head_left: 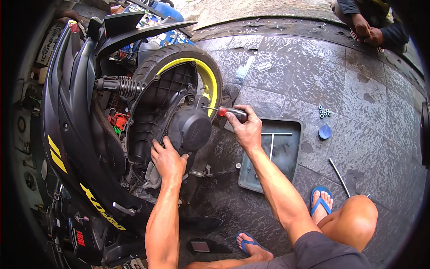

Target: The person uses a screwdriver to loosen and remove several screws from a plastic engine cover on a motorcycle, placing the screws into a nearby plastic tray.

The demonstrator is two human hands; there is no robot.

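Observation:
In my right hand [246, 127] is a screwdriver [235, 114] with a red and black handle. Its thin shaft points left, and the tip meets the edge of a black engine cover [191, 130] on a scooter [85, 148]. My left hand [169, 158] rests against the lower left side of that cover, fingers apart, the fingertips touching its rim. Just behind the cover stands the rear wheel [214, 76] with its yellow rim. Left of the cover sits a black ribbed housing [150, 116], and a shock absorber [118, 86] runs above it.
Right of my right arm, a grey tray [293, 154] holds a T-handle wrench [272, 143]. Small rollers [324, 112], a blue round lid [324, 132] and a metal rod [339, 177] lie on the tiles. At the far right another person's hands [367, 33] show.

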